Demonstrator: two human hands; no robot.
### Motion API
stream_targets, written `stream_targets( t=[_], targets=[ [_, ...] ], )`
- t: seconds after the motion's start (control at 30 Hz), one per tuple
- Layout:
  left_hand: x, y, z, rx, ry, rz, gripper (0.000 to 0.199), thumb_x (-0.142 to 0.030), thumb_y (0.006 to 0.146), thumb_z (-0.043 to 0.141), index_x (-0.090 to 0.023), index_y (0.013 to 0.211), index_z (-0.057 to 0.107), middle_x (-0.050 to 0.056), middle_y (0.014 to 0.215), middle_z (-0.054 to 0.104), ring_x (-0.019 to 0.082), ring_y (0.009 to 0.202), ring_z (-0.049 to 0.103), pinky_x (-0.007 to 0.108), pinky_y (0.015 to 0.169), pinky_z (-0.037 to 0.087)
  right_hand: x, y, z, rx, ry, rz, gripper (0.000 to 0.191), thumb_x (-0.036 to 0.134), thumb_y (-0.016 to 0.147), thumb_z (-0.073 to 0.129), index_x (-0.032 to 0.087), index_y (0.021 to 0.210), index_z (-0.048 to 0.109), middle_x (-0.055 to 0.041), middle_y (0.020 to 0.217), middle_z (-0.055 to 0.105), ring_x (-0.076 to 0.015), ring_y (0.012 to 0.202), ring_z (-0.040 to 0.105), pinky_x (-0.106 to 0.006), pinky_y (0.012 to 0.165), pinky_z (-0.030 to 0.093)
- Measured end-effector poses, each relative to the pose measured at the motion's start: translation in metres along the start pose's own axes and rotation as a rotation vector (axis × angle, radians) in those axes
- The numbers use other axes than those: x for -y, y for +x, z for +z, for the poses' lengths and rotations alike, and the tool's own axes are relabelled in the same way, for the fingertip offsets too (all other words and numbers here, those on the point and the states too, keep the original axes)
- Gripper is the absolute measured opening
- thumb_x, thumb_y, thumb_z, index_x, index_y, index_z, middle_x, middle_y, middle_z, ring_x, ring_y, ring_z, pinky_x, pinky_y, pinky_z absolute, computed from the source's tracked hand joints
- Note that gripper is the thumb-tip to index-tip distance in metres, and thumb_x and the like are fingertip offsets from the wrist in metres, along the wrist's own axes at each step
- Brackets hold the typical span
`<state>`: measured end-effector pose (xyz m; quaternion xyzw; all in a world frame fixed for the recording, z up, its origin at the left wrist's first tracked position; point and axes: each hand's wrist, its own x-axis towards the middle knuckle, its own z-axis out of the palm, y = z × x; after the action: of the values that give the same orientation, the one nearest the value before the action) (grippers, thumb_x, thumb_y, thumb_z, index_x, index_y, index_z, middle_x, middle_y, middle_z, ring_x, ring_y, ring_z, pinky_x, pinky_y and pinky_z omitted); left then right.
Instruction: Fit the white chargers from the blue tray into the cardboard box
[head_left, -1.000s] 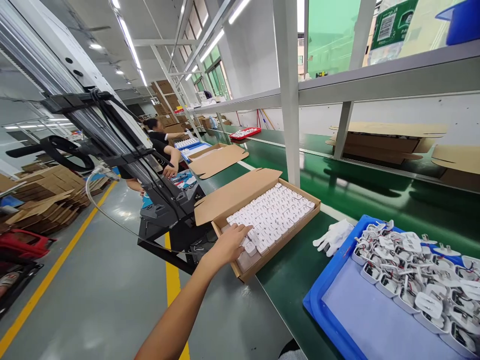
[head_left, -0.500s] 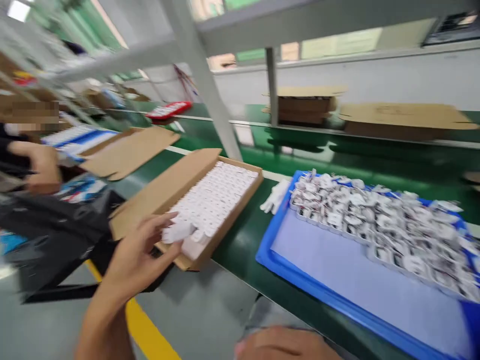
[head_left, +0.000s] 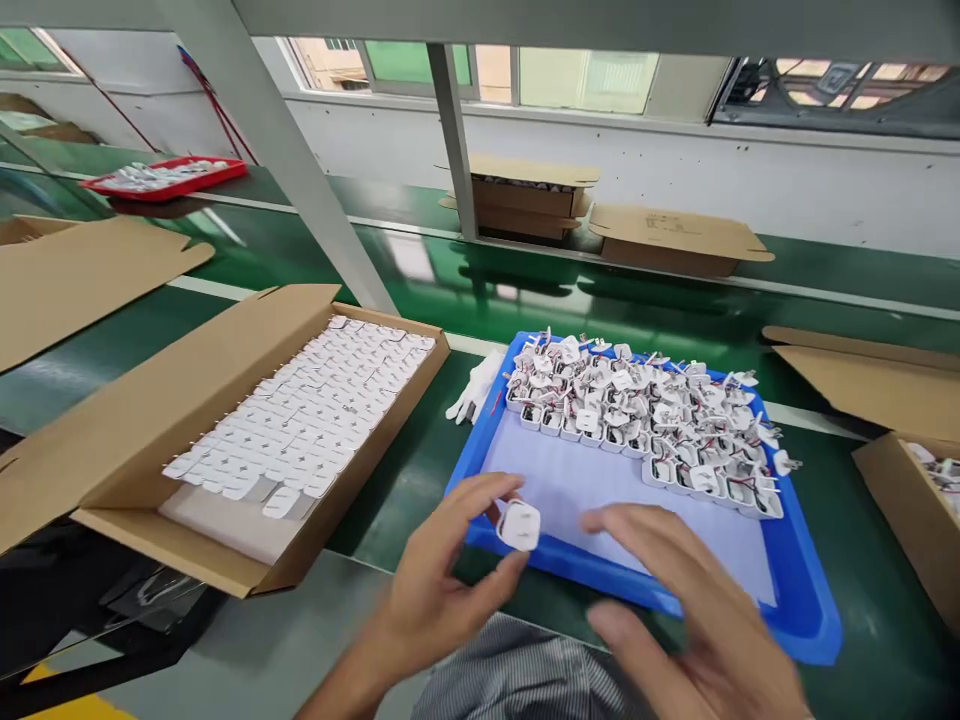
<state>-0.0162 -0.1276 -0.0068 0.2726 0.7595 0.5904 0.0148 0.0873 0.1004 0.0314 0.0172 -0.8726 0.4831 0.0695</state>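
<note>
Cardboard carton [head_left: 366, 460], 10 o'clock from held plug case [head_left: 519, 525]; lid open, rows of white pieces [head_left: 300, 410] inside. Left hand [head_left: 442, 590] at 8, thumb and fingers pinching case by tray's near rim. Glove [head_left: 474, 390] at 11. Blue tray [head_left: 562, 560] at 2, wired housings [head_left: 645, 410] along far side. Right hand [head_left: 690, 610] at 4, blurred, fingers spread.

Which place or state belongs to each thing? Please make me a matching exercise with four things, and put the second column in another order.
Things:
1. White glove
2. Red tray
3. Left hand
4. Right hand

Places or states:
A. Nothing visible between thumb and fingers
B. At the upper left of the picture
C. Holding a white piece
D. Between open carton and blue tray

Pairs: 1-D, 2-B, 3-C, 4-A
</note>
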Motion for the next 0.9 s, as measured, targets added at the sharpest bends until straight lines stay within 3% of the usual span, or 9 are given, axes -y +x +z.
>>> stream_targets(
  t=[0.13, 0.27, 0.37, 0.6, 0.77, 0.9],
  targets=[
    [-0.007, -0.001, 0.021, 0.021, 0.099, 0.079, 0.070, -0.009, 0.091, 0.075, -0.036, 0.153, 0.057, 0.008, 0.145, 0.068, 0.029, 0.125, 0.069, 0.039, 0.109, 0.056, -0.027, 0.021, 0.007, -0.003, 0.069, -0.205, 0.051, 0.020, 0.101, 0.069, 0.037, 0.148, 0.058, -0.0061, 0.139, 0.069, -0.0235, 0.127, 0.070, -0.031, 0.103, 0.062],
    [-0.011, -0.001, 0.029, 0.086, 0.262, 0.250, 0.076, -0.001, 0.096, 0.063, -0.031, 0.162, 0.042, 0.009, 0.146, 0.067, 0.029, 0.138, 0.062, 0.044, 0.118, 0.051, -0.041, 0.020, 0.016, 0.025, 0.097, -0.272, 0.048, 0.014, 0.100, 0.071, 0.035, 0.142, 0.063, -0.0065, 0.134, 0.068, -0.0211, 0.123, 0.069, -0.028, 0.102, 0.059],
    [-0.009, -0.001, 0.032, 0.154, 0.368, 0.306, 0.074, 0.002, 0.098, 0.055, -0.022, 0.164, 0.034, 0.013, 0.149, 0.061, 0.025, 0.140, 0.059, 0.041, 0.117, 0.052, -0.045, 0.018, 0.015, 0.011, 0.151, -0.280, 0.037, 0.011, 0.100, 0.069, 0.033, 0.129, 0.069, -0.0054, 0.125, 0.069, -0.0189, 0.116, 0.070, -0.026, 0.098, 0.059],
    [-0.002, -0.002, 0.036, 0.087, 0.289, 0.354, 0.040, -0.005, 0.101, 0.059, -0.018, 0.140, 0.057, 0.016, 0.142, 0.055, 0.021, 0.120, 0.066, 0.031, 0.099, 0.061, -0.047, 0.016, 0.016, -0.041, 0.248, -0.222, 0.029, 0.014, 0.099, 0.071, 0.033, 0.122, 0.071, -0.0045, 0.119, 0.071, -0.0186, 0.112, 0.070, -0.026, 0.097, 0.057],
    [-0.005, -0.002, 0.035, 0.125, 0.294, 0.352, 0.040, -0.008, 0.102, 0.063, -0.019, 0.140, 0.060, 0.011, 0.118, 0.068, 0.021, 0.106, 0.070, 0.032, 0.090, 0.062, -0.044, 0.013, 0.022, -0.044, 0.190, -0.241, 0.030, 0.013, 0.101, 0.068, 0.032, 0.124, 0.067, -0.0047, 0.117, 0.066, -0.0178, 0.108, 0.067, -0.026, 0.096, 0.056],
    [-0.004, -0.003, 0.036, 0.099, 0.121, 0.235, 0.047, -0.012, 0.098, 0.070, -0.029, 0.142, 0.066, 0.011, 0.132, 0.067, 0.023, 0.114, 0.071, 0.029, 0.090, 0.063, -0.041, 0.010, 0.022, -0.034, 0.152, -0.241, 0.032, 0.010, 0.102, 0.063, 0.031, 0.126, 0.064, -0.0055, 0.119, 0.064, -0.0182, 0.109, 0.066, -0.027, 0.096, 0.055]
  ],
)
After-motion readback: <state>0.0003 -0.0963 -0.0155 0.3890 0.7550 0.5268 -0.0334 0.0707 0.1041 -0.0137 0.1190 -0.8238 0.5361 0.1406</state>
